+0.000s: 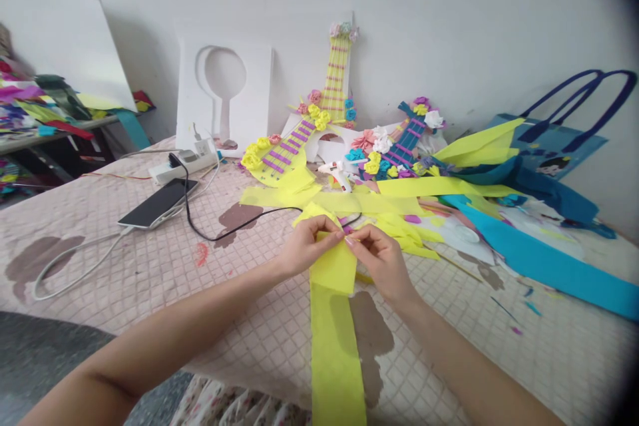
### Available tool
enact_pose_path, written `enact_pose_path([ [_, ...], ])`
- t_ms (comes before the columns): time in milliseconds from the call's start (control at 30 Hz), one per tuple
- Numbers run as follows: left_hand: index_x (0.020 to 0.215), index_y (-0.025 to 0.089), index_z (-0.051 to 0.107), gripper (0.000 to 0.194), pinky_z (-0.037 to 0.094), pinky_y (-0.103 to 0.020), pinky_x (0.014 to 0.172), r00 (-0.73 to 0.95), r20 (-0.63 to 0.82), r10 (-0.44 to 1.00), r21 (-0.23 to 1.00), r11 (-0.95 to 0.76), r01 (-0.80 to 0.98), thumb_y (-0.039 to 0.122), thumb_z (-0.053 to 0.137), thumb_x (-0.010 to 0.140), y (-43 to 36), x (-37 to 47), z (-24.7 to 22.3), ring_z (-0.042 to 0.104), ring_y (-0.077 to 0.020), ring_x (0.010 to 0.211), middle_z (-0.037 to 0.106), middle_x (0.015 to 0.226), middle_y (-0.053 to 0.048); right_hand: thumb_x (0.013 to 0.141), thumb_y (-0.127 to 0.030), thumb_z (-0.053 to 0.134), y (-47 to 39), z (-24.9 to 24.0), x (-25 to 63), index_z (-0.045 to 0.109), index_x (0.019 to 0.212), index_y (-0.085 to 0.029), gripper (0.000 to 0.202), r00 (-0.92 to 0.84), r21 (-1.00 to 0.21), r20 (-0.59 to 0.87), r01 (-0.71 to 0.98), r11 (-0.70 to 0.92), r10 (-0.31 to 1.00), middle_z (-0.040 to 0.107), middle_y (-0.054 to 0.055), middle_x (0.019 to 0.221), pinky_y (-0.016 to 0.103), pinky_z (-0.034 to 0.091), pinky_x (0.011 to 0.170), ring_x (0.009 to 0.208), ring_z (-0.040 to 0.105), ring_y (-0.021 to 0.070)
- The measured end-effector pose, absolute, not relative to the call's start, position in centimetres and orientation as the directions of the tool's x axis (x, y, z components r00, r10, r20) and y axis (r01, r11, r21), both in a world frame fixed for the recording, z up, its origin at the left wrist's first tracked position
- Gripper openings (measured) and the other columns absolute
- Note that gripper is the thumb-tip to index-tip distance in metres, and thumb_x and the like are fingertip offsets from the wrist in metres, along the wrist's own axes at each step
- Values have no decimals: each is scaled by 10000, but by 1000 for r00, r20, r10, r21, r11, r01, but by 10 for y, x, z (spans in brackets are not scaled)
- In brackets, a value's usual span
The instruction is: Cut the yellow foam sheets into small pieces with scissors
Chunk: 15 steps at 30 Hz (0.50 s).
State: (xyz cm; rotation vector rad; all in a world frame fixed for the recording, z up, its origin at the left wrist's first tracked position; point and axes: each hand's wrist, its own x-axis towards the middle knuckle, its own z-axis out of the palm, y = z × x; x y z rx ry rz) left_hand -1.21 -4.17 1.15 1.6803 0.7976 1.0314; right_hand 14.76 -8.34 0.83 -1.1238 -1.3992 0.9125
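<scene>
A long yellow crepe paper strip (337, 353) runs from my hands down over the table's front edge, its upper end folded over. My left hand (315, 244) pinches the top edge of the folded part between thumb and fingers. Close beside it, my right hand (379, 258) pinches the same edge near its right corner. Both sets of fingertips almost meet. Behind the hands, a white glue gun (337, 174) lies among more yellow paper (369, 203).
Paper-flower-trimmed guitar shapes (289, 146) lean at the back beside a white cut-out board (259, 100). To the left are a phone (158, 203), a power strip (184, 165) and cables. A blue paper strip (539, 249) and a blue bag (579, 146) are on the right.
</scene>
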Motion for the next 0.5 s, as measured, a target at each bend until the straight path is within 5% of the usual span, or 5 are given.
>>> enact_pose_path([
  [500,706,129,570,315,357,-196,494,424,75,902,995,-38,-94,441,601,743,-35,-13,8,466,-75,512,524,594,17,788,-329,599,-74,4,153,553,723,-198,154,100,-980,186,-58,192,977,481,-28,643,230,397,588,601,455,110],
])
